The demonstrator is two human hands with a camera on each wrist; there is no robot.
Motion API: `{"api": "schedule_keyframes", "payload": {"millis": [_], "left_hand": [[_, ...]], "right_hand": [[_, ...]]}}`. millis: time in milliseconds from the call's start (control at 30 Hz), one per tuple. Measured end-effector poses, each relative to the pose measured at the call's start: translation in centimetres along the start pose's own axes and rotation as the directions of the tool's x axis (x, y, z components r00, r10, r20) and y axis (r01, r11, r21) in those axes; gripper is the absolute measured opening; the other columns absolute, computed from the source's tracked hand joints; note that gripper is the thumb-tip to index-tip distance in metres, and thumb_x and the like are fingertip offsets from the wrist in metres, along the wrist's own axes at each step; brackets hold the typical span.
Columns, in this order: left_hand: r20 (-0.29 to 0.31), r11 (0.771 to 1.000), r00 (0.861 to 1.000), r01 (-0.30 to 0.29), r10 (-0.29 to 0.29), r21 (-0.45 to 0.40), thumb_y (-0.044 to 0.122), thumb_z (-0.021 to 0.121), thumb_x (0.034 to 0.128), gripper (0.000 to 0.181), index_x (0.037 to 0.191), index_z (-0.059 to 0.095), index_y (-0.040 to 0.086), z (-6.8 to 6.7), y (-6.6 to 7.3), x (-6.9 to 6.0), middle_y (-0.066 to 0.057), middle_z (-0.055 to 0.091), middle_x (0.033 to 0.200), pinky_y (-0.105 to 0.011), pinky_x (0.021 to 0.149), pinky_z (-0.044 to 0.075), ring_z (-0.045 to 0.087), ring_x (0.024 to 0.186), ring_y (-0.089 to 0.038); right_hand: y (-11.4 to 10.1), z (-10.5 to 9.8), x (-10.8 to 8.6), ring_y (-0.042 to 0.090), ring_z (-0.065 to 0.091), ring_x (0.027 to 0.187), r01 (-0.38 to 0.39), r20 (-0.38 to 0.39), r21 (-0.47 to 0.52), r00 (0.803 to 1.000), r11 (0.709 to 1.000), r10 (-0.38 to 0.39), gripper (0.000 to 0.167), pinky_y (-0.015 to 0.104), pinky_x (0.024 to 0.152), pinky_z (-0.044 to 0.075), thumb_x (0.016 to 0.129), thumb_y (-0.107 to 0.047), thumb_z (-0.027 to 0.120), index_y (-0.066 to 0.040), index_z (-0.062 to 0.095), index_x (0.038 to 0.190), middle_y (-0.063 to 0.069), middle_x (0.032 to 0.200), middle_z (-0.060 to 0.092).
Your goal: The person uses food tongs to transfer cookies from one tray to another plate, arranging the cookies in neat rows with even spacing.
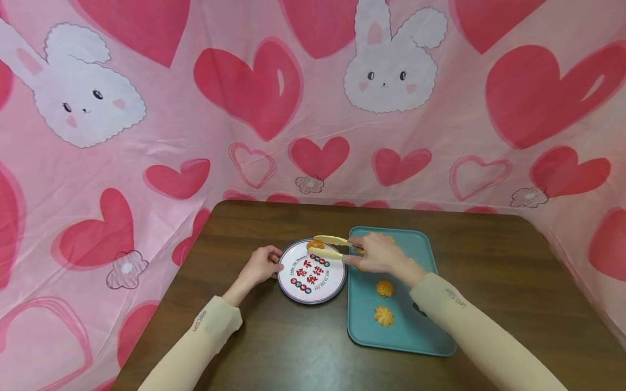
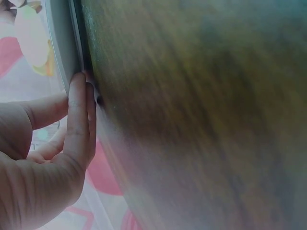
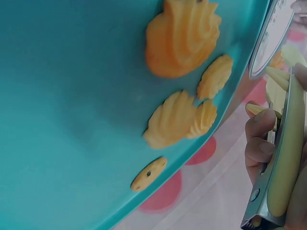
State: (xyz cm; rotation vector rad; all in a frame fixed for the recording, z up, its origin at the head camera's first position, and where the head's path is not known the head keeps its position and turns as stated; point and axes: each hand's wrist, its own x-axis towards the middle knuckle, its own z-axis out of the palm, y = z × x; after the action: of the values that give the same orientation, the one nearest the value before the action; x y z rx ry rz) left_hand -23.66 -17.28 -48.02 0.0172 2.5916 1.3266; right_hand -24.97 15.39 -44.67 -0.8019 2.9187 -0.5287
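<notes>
The left hand (image 1: 263, 264) pinches the left rim of a round white plate (image 1: 313, 290) with red lettering, thumb on the rim and fingers at its edge. The right hand (image 1: 375, 253) grips a pair of tongs (image 1: 326, 253) with cream-coloured tips, reaching over the plate's upper part. A golden cookie (image 1: 315, 245) lies between the tong tips at the plate's far side; whether it touches the plate cannot be told. In the right wrist view the fingers wrap around the tongs' metal and cream handle (image 3: 285, 167).
A teal tray (image 1: 401, 339) stands right of the plate, under the right forearm. On it lie several cookies, including a swirled one (image 1: 384, 288) and a flower-shaped one (image 1: 383, 316). The wooden table (image 1: 264, 347) meets a pink heart-patterned cloth (image 1: 274, 174) behind.
</notes>
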Motion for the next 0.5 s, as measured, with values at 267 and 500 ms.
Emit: {"api": "schedule_keyframes", "payload": {"millis": [267, 500], "left_hand": [[0.006, 1.000, 1.000, 0.013, -0.013, -0.006, -0.001, 0.075, 0.0865, 0.034, 0.118, 0.063, -0.004, 0.0, 0.0, 0.0, -0.013, 0.060, 0.093, -0.033, 0.063, 0.060, 0.061, 0.075, -0.021], [0.006, 1.000, 1.000, 0.023, -0.023, 0.004, 0.001, 0.075, 0.0870, 0.034, 0.119, 0.063, -0.003, 0.1, -0.1, 0.0, -0.012, 0.060, 0.093, -0.032, 0.063, 0.060, 0.061, 0.073, -0.021]], "right_hand": [[-1.2, 1.0, 1.2, 0.009, 0.052, 0.062, -0.011, 0.031, -0.028, 0.999, 1.000, 0.012, 0.061, 0.030, 0.064, 0.049, 0.088, -0.051, 0.070, -0.008, 0.065, 0.132, -0.010, 0.061, 0.055], [-1.8, 1.7, 1.7, 0.013, 0.043, 0.051, -0.024, 0.053, -0.017, 0.998, 1.000, 0.025, 0.061, 0.028, 0.049, 0.031, 0.087, -0.050, 0.072, -0.009, 0.065, 0.132, -0.006, 0.054, 0.051]]}}
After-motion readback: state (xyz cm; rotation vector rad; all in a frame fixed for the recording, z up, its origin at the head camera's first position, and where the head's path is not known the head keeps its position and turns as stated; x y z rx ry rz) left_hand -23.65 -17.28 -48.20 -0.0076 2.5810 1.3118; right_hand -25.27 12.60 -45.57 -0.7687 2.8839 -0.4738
